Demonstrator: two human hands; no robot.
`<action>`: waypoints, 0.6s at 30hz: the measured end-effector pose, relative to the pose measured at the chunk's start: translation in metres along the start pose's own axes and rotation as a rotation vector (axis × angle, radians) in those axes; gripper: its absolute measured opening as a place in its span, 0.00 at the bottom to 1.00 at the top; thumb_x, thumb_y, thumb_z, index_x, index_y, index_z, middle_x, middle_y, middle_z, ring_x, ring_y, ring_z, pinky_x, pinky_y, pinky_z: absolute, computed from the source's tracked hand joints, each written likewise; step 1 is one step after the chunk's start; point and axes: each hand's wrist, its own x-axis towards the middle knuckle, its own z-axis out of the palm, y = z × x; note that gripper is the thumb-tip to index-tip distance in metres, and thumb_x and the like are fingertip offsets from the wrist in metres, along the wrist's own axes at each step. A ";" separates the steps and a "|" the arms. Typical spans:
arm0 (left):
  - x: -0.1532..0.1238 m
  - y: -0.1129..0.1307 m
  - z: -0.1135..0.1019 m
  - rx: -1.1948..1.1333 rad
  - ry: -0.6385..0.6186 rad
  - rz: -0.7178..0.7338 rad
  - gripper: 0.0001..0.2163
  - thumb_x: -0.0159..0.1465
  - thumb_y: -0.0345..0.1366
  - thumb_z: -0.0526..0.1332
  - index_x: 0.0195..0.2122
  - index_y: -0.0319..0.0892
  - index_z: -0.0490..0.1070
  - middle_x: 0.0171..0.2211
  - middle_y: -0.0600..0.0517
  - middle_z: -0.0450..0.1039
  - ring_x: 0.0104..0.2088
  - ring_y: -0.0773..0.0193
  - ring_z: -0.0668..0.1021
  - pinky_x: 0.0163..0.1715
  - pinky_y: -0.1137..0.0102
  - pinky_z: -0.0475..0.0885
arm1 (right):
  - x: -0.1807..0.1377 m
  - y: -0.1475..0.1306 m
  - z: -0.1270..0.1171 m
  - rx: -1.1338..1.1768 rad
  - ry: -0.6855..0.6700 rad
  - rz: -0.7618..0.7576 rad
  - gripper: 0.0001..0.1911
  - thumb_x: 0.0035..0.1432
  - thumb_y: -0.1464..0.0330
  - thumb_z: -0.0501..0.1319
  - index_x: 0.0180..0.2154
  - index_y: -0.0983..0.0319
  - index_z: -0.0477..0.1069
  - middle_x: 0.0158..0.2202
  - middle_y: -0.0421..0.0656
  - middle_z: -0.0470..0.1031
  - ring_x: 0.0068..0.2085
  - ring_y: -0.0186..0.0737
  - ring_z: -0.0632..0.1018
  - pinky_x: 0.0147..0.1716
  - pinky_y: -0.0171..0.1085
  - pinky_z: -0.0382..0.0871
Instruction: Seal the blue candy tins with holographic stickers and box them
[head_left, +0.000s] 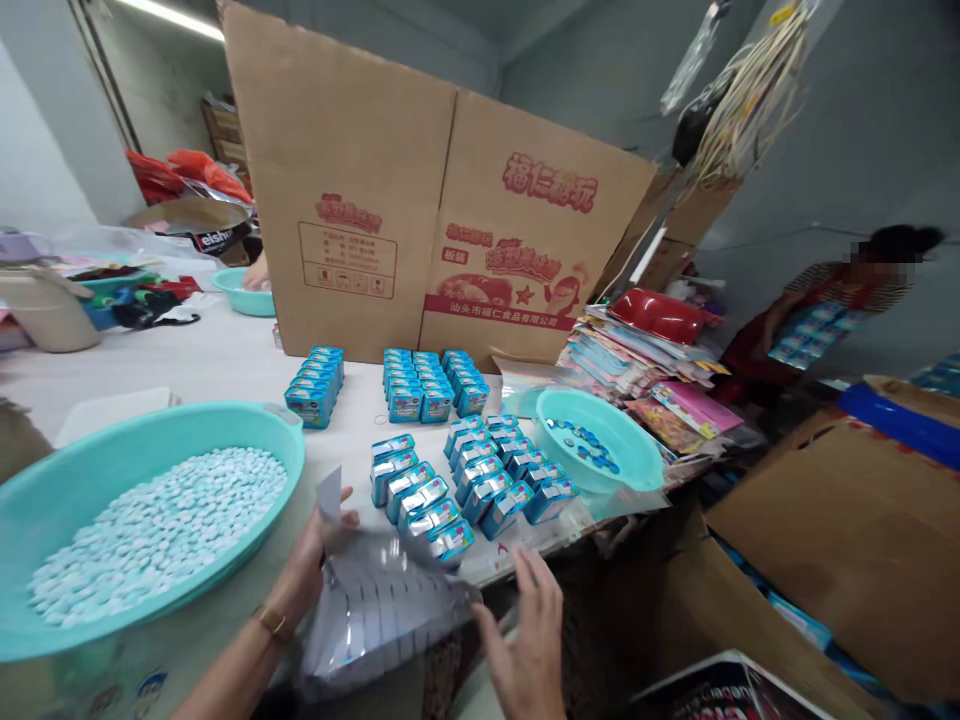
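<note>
My left hand (319, 545) is closed on the upper left edge of a shiny, see-through plastic piece (390, 600) with short dark lines; blur hides whether it is a bag or a tray. My right hand (529, 625) is open at its right end, fingers stretched up and thumb close to the edge; whether they touch I cannot tell. Just beyond stand rows of small blue candy boxes (420, 498), with more blue boxes (311, 385) farther back. Left of my left hand, a large turquoise basin (285, 425) holds many pale blue candies (172, 520).
A tall cardboard panel (360, 140) stands across the table (352, 390). At right are a turquoise basin (637, 455) with small blue pieces, a stack of printed sheets (622, 355) and open cartons (832, 540). A person (810, 300) holds blue packs; another person's hand (259, 272) shows behind the panel.
</note>
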 end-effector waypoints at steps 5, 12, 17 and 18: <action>0.049 -0.013 0.020 0.098 0.161 0.156 0.33 0.55 0.66 0.59 0.41 0.36 0.77 0.30 0.45 0.81 0.35 0.51 0.80 0.36 0.65 0.72 | 0.022 -0.025 0.055 -0.193 -0.058 -0.264 0.42 0.56 0.54 0.66 0.67 0.60 0.54 0.68 0.60 0.51 0.66 0.77 0.57 0.54 0.75 0.58; 0.089 -0.019 0.044 0.227 0.271 0.272 0.31 0.54 0.68 0.57 0.26 0.39 0.75 0.23 0.48 0.76 0.31 0.54 0.75 0.31 0.68 0.66 | 0.039 -0.015 0.075 -0.185 -0.169 -0.373 0.31 0.60 0.58 0.63 0.62 0.58 0.62 0.66 0.56 0.59 0.65 0.70 0.62 0.56 0.71 0.57; 0.099 -0.025 0.072 0.270 0.242 0.306 0.30 0.57 0.67 0.55 0.21 0.41 0.69 0.21 0.51 0.71 0.27 0.60 0.69 0.28 0.69 0.61 | 0.045 0.005 0.080 -0.161 -0.082 -0.389 0.18 0.63 0.66 0.62 0.54 0.58 0.69 0.61 0.52 0.69 0.63 0.61 0.67 0.60 0.64 0.55; 0.101 -0.026 0.078 0.273 0.233 0.307 0.30 0.57 0.67 0.54 0.21 0.41 0.69 0.20 0.52 0.70 0.27 0.61 0.68 0.28 0.69 0.61 | 0.046 0.008 0.082 -0.157 -0.078 -0.375 0.17 0.63 0.66 0.61 0.54 0.58 0.69 0.61 0.52 0.70 0.63 0.61 0.67 0.61 0.64 0.54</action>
